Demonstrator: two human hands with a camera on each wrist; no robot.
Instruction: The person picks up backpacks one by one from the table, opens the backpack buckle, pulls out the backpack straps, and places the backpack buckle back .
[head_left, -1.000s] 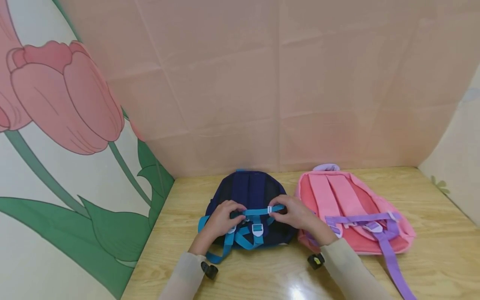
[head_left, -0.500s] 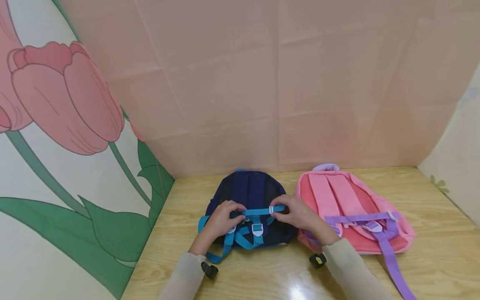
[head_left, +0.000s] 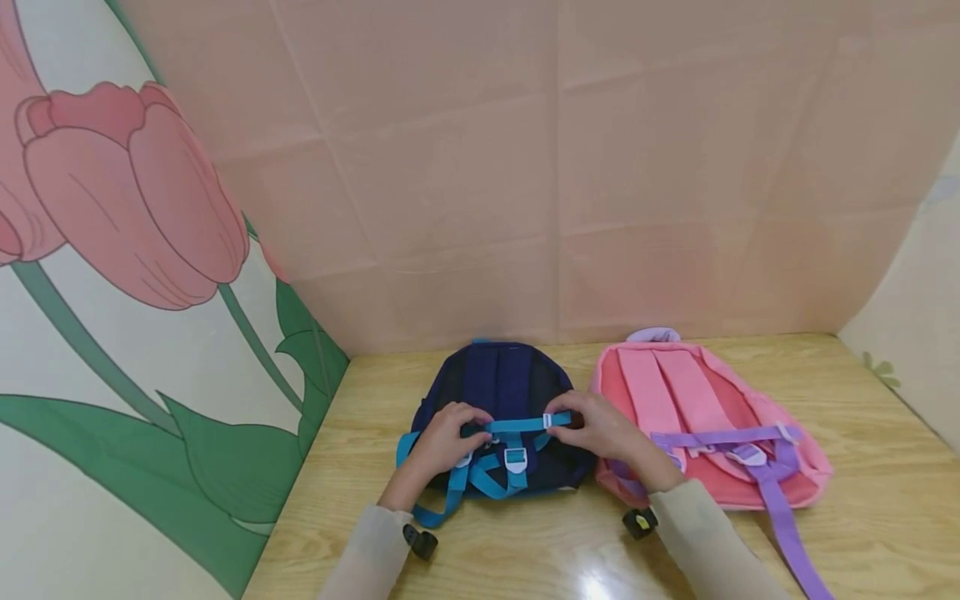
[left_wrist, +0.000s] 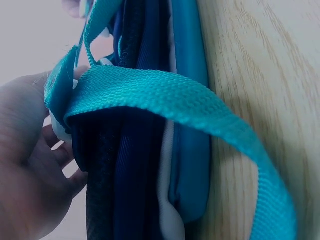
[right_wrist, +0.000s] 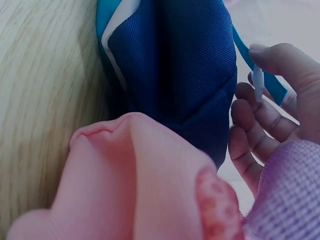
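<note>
A navy backpack (head_left: 495,375) lies back side up on the wooden table in the head view. Across it runs a narrow blue chest strap (head_left: 516,425), held taut between both hands. At the strap's left end, my left hand (head_left: 447,435) pinches it with thumb and fingers. My right hand (head_left: 600,425) grips the right part, thumb and fingers at a white slider (head_left: 547,421). The right wrist view shows this white slider (right_wrist: 258,84) edge-on beside the thumb, a short blue strap end beyond it. In the left wrist view, a loop of blue webbing (left_wrist: 150,95) crosses in front.
A pink backpack (head_left: 675,392) with purple straps lies right of the navy one, close to my right forearm. Its long purple strap (head_left: 787,533) trails toward the table's front. A white buckle (head_left: 515,460) sits on the navy bag's lower strap. A pinkish-brown sheet (head_left: 555,183) hangs behind.
The white slider has shifted slightly to the right along the blue strap, together with my right hand. My left hand keeps its place, and both backpacks stay where they were.
</note>
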